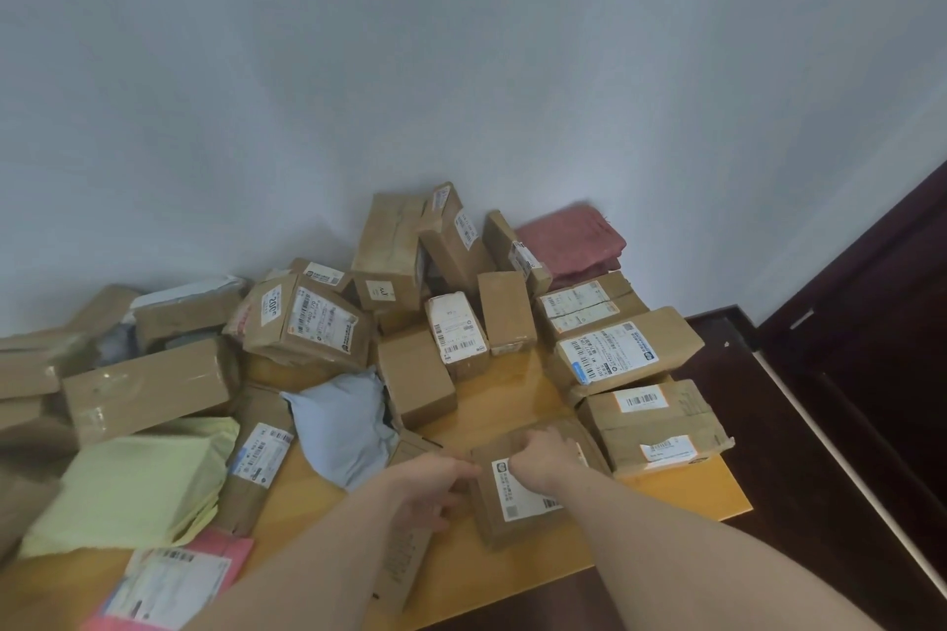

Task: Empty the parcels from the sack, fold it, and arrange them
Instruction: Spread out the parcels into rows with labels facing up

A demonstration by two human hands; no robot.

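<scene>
Parcels [307, 323] heaped across wooden table [666, 492], against wall. Folded red sack [571, 241] at far corner. Small labelled box [528, 487] near front edge, gripped by left hand [435, 487] and right hand [543, 459].

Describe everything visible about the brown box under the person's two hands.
The brown box is a small cardboard parcel, taped, with a white printed label on its top face. It lies flat near the front right of the yellow table, turned slightly askew. The right hand grips its top from above, fingers curled over the far edge; the left hand holds its left side. A larger labelled carton sits close beside it on the right.
</scene>
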